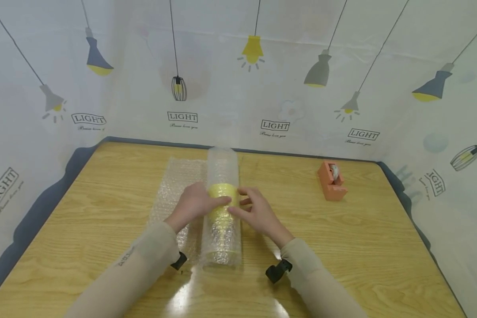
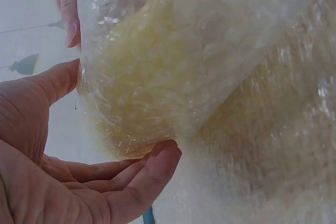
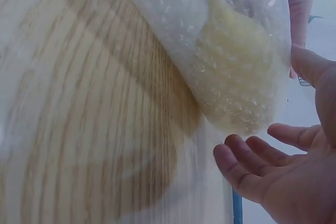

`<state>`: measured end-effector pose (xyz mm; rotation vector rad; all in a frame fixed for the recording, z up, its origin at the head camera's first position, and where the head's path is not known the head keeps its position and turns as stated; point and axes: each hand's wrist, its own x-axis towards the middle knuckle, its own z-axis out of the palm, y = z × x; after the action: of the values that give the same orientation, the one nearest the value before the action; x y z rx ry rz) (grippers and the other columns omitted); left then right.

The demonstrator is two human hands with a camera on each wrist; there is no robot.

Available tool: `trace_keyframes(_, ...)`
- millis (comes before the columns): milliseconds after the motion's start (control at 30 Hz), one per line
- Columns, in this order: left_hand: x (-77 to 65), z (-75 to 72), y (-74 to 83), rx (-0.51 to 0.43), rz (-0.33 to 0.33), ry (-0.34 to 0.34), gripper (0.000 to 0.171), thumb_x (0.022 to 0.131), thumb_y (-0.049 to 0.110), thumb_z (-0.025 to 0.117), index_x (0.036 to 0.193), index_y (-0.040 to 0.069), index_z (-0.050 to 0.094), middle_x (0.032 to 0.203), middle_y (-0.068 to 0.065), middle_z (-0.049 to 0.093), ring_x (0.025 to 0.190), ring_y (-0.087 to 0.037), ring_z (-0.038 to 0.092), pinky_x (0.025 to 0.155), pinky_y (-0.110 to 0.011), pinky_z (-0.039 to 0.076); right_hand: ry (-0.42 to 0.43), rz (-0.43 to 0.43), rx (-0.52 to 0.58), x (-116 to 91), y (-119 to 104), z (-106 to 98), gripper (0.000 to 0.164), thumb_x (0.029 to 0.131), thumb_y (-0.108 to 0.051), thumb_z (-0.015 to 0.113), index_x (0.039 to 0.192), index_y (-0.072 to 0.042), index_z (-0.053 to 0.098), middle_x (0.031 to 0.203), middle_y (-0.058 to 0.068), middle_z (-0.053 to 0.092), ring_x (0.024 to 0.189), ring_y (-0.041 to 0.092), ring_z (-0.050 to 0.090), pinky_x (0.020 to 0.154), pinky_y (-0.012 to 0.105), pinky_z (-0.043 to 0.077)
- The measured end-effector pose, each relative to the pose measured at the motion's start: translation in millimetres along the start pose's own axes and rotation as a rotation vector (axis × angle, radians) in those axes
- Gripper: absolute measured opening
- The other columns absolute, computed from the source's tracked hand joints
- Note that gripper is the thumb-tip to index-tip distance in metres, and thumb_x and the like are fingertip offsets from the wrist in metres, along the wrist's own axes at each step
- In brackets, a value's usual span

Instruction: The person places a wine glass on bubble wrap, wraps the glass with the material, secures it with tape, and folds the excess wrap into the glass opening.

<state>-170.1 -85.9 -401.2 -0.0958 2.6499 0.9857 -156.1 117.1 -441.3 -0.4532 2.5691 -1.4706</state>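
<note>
A yellow goblet [image 1: 222,204], with a wide bowl and a narrow stem, lies rolled up in bubble wrap [image 1: 222,163] on the table. My left hand [image 1: 196,203] holds the roll from its left side, its thumb across the top. In the left wrist view, the fingers [image 2: 163,161] curve under the wrapped bowl. At the right side is my right hand [image 1: 258,212], with its thumb against the wrap. The right wrist view has its other fingers [image 3: 236,171] spread and loosely bent beside the bowl end.
A flat stretch of bubble wrap [image 1: 163,190] extends left from the roll. An orange tape dispenser [image 1: 332,182] stands at the back right of the wooden table [image 1: 361,247]. A curtain [image 1: 222,57] printed with lamps hangs behind and along both sides.
</note>
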Motion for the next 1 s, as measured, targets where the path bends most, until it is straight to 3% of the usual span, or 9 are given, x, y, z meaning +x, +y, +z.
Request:
trace_keyframes(300,-3.0,4.5,4.8,-0.069,-0.078,-0.045,0.067,0.080,0.063,0.080,0.099,0.002,0.059,0.085,-0.006,0.054,0.072,-0.018,0.050,0.059,-0.030,0.047,-0.045,0.067,-0.037,-0.9,2.1,-10.4,0.063,0.100,-0.036,0.069,0.151,-0.004,0.048,0.149,0.020,0.053,0.130,0.042,0.058,0.105,0.053,0.052)
trace_keyframes(467,-4.7,10.8,6.8,-0.095,-0.080,-0.048,0.064,0.080,0.064,0.080,0.092,0.005,0.058,0.078,-0.003,0.048,0.065,-0.015,0.044,0.053,-0.027,0.039,-0.079,0.080,-0.038,-0.6,5.6,-17.3,0.065,0.100,-0.039,0.068,0.152,-0.005,0.047,0.153,0.021,0.050,0.134,0.044,0.055,0.107,0.052,0.050)
trace_keyframes(733,-6.4,16.2,3.1,-0.118,-0.073,-0.097,0.062,0.081,0.068,0.076,0.064,0.019,0.042,0.059,0.008,0.033,0.051,-0.009,0.029,0.045,-0.023,0.029,-0.139,0.068,-0.066,-0.7,10.2,-25.6,0.067,0.101,-0.041,0.067,0.153,-0.004,0.047,0.154,0.020,0.049,0.136,0.043,0.053,0.111,0.053,0.046)
trace_keyframes(833,-8.0,15.9,2.6,-0.110,-0.072,-0.103,0.060,0.081,0.070,0.074,0.067,0.017,0.049,0.061,0.007,0.036,0.053,-0.010,0.032,0.046,-0.024,0.033,-0.150,0.052,-0.092,-0.7,10.0,-26.9,0.067,0.101,-0.042,0.066,0.151,-0.001,0.049,0.152,0.021,0.052,0.135,0.041,0.055,0.111,0.052,0.047)
trace_keyframes(1000,-9.8,15.4,2.3,-0.095,-0.068,-0.103,0.064,0.082,0.072,0.072,0.085,0.009,0.064,0.070,0.001,0.047,0.061,-0.013,0.044,0.054,-0.029,0.045,-0.154,0.057,-0.117,-2.1,9.8,-27.7,0.068,0.101,-0.046,0.064,0.150,-0.001,0.050,0.150,0.021,0.054,0.130,0.040,0.059,0.109,0.053,0.049)
